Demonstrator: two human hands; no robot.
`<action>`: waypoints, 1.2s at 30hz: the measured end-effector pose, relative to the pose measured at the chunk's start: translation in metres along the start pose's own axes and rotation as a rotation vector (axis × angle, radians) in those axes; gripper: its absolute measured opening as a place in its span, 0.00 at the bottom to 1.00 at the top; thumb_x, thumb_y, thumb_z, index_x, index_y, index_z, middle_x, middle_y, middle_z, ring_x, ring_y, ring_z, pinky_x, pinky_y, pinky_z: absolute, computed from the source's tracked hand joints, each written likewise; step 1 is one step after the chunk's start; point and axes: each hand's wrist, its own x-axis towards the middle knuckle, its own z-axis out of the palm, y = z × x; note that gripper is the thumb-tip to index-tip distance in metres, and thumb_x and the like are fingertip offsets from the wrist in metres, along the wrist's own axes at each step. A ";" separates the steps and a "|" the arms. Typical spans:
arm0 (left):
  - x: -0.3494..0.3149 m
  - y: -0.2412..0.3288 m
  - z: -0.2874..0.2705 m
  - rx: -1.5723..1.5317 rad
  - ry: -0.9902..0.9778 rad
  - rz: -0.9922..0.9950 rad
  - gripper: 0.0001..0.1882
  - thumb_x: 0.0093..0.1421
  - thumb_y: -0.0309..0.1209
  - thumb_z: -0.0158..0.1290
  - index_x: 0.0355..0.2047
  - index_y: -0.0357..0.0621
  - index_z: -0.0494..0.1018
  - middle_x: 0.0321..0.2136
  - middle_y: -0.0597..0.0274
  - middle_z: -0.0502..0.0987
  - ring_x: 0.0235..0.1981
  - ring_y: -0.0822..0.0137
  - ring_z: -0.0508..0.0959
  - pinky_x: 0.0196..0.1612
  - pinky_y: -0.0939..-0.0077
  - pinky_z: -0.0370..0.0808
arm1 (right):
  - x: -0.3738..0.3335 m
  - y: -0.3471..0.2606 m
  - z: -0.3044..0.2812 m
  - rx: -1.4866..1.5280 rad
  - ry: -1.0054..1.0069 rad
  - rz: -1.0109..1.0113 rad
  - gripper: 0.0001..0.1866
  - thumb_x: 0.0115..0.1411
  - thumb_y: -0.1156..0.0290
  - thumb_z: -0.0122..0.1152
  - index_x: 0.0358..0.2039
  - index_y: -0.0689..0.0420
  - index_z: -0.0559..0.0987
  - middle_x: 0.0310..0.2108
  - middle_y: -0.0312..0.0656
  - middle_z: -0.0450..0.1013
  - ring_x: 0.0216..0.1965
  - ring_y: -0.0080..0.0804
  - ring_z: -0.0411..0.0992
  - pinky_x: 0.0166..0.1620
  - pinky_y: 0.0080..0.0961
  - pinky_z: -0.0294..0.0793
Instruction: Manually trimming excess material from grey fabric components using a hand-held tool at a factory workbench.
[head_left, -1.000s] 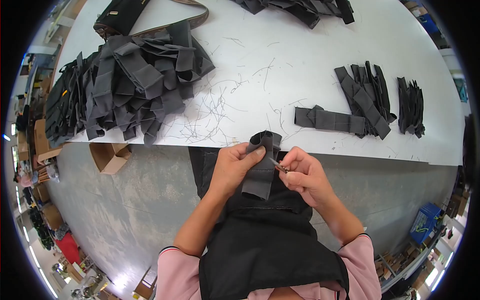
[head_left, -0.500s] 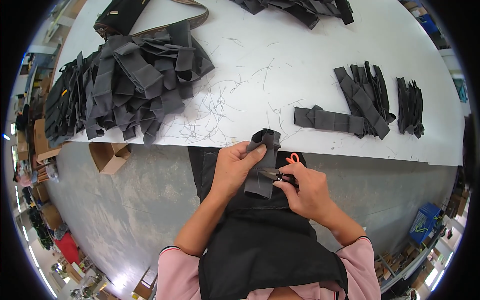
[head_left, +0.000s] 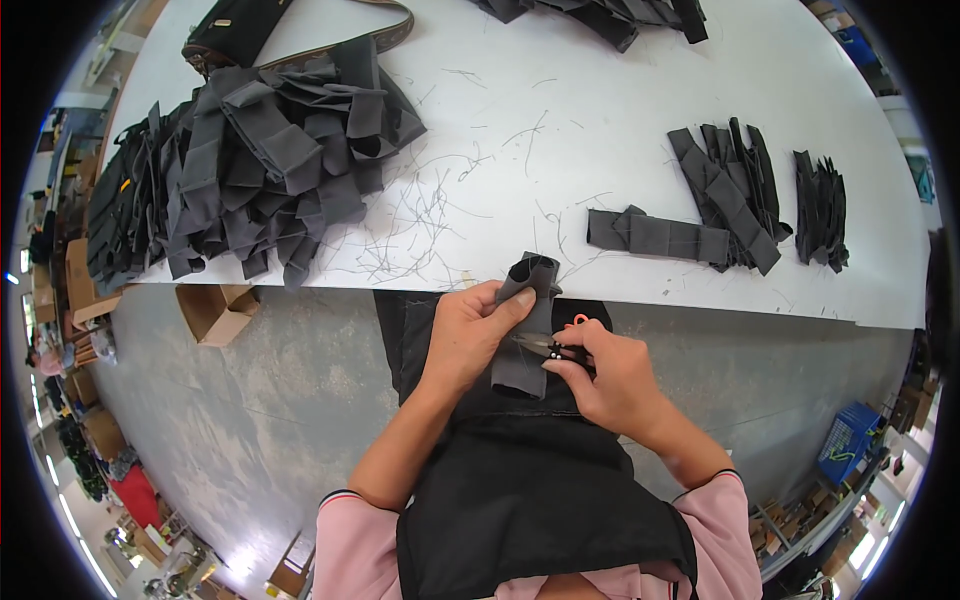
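Note:
A dark grey fabric strip [head_left: 519, 372], folded into loops, is pinched between the thumb and fingers of my left hand [head_left: 472, 330]. It hangs at the table's front edge, over my black apron [head_left: 540, 490]. My right hand [head_left: 612, 372] is closed around small black thread snips [head_left: 568, 352] with an orange finger loop. The snips' blades lie against the middle of the strip, close to my left fingertips. A fine thread shows on the strip near the blades.
A big heap of grey strips [head_left: 270, 160] covers the table's left side, beside a black bag [head_left: 235, 35]. Smaller strip bundles lie to the right [head_left: 725, 195] and far right [head_left: 820, 210]. Loose threads [head_left: 430, 215] litter the white table [head_left: 600, 110]. Below stands a cardboard box [head_left: 215, 315].
The snips have shifted slightly left and up along the strip, and their orange loop shows less behind my right hand. My left hand keeps its hold on the strip.

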 end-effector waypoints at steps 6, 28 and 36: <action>-0.006 0.007 0.004 -0.019 0.008 0.004 0.11 0.59 0.29 0.55 0.37 0.33 0.76 0.27 0.67 0.78 0.27 0.82 0.73 0.30 0.88 0.70 | -0.003 -0.007 -0.002 0.004 0.059 -0.014 0.12 0.48 0.74 0.67 0.32 0.59 0.73 0.22 0.41 0.72 0.20 0.36 0.72 0.23 0.25 0.70; -0.002 0.009 -0.006 -0.191 -0.022 -0.080 0.12 0.59 0.33 0.55 0.36 0.35 0.77 0.30 0.63 0.79 0.28 0.78 0.76 0.32 0.84 0.72 | -0.009 0.004 -0.006 0.696 0.107 0.318 0.11 0.52 0.76 0.64 0.35 0.62 0.72 0.26 0.40 0.74 0.29 0.23 0.74 0.35 0.20 0.73; 0.003 0.013 -0.003 -0.363 -0.061 -0.137 0.11 0.60 0.32 0.55 0.34 0.35 0.76 0.29 0.61 0.79 0.28 0.75 0.77 0.31 0.82 0.74 | -0.002 -0.003 -0.005 0.403 0.122 0.232 0.12 0.52 0.76 0.64 0.35 0.63 0.72 0.27 0.39 0.75 0.30 0.21 0.74 0.33 0.18 0.72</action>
